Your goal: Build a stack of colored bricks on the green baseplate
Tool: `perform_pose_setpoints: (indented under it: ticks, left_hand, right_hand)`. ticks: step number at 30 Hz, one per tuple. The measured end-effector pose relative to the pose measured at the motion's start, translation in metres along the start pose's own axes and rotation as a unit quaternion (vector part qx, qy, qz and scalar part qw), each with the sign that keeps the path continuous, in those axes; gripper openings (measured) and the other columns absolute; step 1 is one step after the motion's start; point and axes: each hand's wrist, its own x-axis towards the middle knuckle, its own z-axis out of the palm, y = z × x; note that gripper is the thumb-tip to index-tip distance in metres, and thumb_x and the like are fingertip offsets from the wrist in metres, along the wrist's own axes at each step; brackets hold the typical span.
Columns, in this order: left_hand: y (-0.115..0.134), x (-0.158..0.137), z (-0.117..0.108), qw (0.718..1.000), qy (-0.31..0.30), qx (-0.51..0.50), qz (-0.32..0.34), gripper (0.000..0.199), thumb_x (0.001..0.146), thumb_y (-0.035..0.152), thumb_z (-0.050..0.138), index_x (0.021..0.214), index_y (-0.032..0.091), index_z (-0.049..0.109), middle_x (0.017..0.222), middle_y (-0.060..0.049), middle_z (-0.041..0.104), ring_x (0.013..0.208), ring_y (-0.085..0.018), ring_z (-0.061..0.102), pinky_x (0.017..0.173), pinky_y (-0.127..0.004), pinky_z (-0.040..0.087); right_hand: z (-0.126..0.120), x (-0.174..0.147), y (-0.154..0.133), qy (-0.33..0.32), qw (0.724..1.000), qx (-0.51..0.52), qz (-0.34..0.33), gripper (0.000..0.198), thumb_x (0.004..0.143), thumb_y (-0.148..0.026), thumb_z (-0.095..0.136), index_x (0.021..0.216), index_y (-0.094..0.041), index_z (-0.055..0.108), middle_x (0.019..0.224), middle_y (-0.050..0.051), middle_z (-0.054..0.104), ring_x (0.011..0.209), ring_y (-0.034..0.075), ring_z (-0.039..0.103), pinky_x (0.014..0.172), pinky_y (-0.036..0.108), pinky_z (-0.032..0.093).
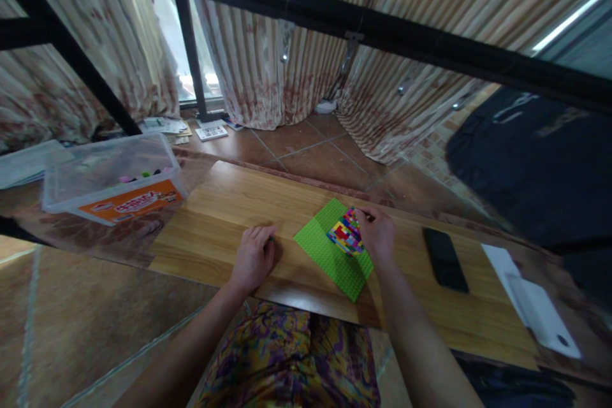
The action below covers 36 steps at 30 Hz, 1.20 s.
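A green studded baseplate (329, 264) lies on the wooden board, turned at an angle. On it stands a low build of multicoloured toy bricks (345, 234), in red, yellow, blue, white and purple. My right hand (377, 234) reaches over the build's right side, thumb and fingers pinched at its upper right edge; whatever is between them is hidden. Left of the baseplate, my left hand (255, 258) rests on the board with curled fingers. A tiny dark greenish bit shows by its fingertips, too small to name.
A black phone (444, 259) and a white flat object (545, 315) lie to the right. On the left stands a clear plastic bin (112, 169) with an orange label and a few coloured pieces inside. A dark metal bar (306, 13) crosses in front of striped curtains (268, 76).
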Motion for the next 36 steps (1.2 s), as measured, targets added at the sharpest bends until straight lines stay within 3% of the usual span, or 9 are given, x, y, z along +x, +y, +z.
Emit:
perform_pose_setpoints:
  ticks: [7, 14, 16, 19, 22, 26, 31, 36]
  left_hand:
    - [-0.002, 0.0, 0.002, 1.0, 0.013, -0.019, -0.004, 0.027, 0.084, 0.01, 0.049, 0.106, 0.02, 0.062, 0.103, -0.007, 0.07, 0.099, -0.023, 0.062, 0.09, -0.041, 0.049]
    - [0.0, -0.001, -0.003, 0.996, 0.03, -0.071, -0.037, 0.027, 0.082, 0.01, 0.052, 0.103, 0.021, 0.065, 0.099, -0.005, 0.071, 0.095, -0.02, 0.064, 0.089, -0.038, 0.051]
    - [0.0, -0.002, -0.004, 0.996, 0.03, -0.079, -0.043, 0.026, 0.082, 0.012, 0.053, 0.103, 0.022, 0.065, 0.097, -0.005, 0.071, 0.094, -0.019, 0.064, 0.091, -0.039, 0.05]
    - [0.0, -0.002, -0.005, 0.994, 0.027, -0.094, -0.042, 0.024, 0.083, 0.014, 0.054, 0.103, 0.022, 0.065, 0.097, -0.004, 0.072, 0.095, -0.019, 0.064, 0.094, -0.04, 0.049]
    - [0.003, -0.003, -0.007, 0.992, 0.032, -0.117, -0.027, 0.022, 0.085, 0.016, 0.054, 0.104, 0.022, 0.064, 0.096, -0.004, 0.072, 0.093, -0.018, 0.065, 0.091, -0.037, 0.05]
    - [0.007, -0.003, -0.01, 0.99, 0.049, -0.132, -0.006, 0.016, 0.087, 0.02, 0.056, 0.101, 0.021, 0.063, 0.094, -0.005, 0.071, 0.09, -0.017, 0.065, 0.087, -0.034, 0.051]
    - [0.007, -0.004, -0.009, 0.99, 0.06, -0.122, 0.029, 0.014, 0.088, 0.019, 0.055, 0.1, 0.02, 0.062, 0.092, -0.005, 0.071, 0.088, -0.017, 0.065, 0.086, -0.034, 0.052]
    - [0.007, -0.007, -0.007, 0.992, 0.049, -0.107, 0.041, 0.016, 0.089, 0.02, 0.056, 0.103, 0.02, 0.062, 0.095, -0.007, 0.072, 0.093, -0.018, 0.065, 0.084, -0.033, 0.054]
  right_hand:
    - [-0.006, 0.002, -0.002, -0.023, 0.999, 0.04, -0.022, 0.034, 0.08, -0.043, 0.053, 0.081, -0.016, 0.074, 0.079, 0.009, 0.073, 0.069, 0.02, 0.063, 0.069, 0.032, 0.046]
    - [-0.01, -0.026, -0.026, 0.048, 0.994, 0.066, -0.069, 0.032, 0.085, -0.04, 0.052, 0.092, -0.016, 0.072, 0.087, 0.009, 0.072, 0.076, 0.02, 0.064, 0.072, 0.033, 0.048]
    - [-0.002, -0.045, -0.041, 0.002, 0.989, 0.108, -0.101, 0.028, 0.086, -0.038, 0.052, 0.093, -0.018, 0.071, 0.089, 0.008, 0.072, 0.08, 0.019, 0.065, 0.075, 0.032, 0.049]
    - [0.017, -0.077, -0.064, -0.12, 0.969, 0.165, -0.136, 0.025, 0.088, -0.036, 0.051, 0.091, -0.02, 0.071, 0.09, 0.006, 0.072, 0.082, 0.018, 0.066, 0.077, 0.03, 0.05]
    - [0.039, -0.099, -0.08, -0.193, 0.959, 0.177, -0.109, 0.023, 0.088, -0.034, 0.052, 0.094, -0.022, 0.07, 0.093, 0.005, 0.073, 0.083, 0.018, 0.067, 0.078, 0.031, 0.05]
    - [0.06, -0.109, -0.089, -0.238, 0.951, 0.187, -0.063, 0.023, 0.086, -0.033, 0.054, 0.096, -0.022, 0.071, 0.093, 0.005, 0.074, 0.085, 0.019, 0.067, 0.082, 0.033, 0.05]
    - [0.072, -0.11, -0.095, -0.254, 0.935, 0.248, -0.012, 0.022, 0.081, -0.033, 0.058, 0.093, -0.023, 0.073, 0.092, 0.003, 0.075, 0.085, 0.019, 0.068, 0.085, 0.033, 0.05]
    - [0.072, -0.111, -0.097, -0.257, 0.901, 0.341, 0.082, 0.02, 0.071, -0.033, 0.064, 0.083, -0.021, 0.075, 0.081, 0.003, 0.075, 0.077, 0.02, 0.067, 0.074, 0.032, 0.052]
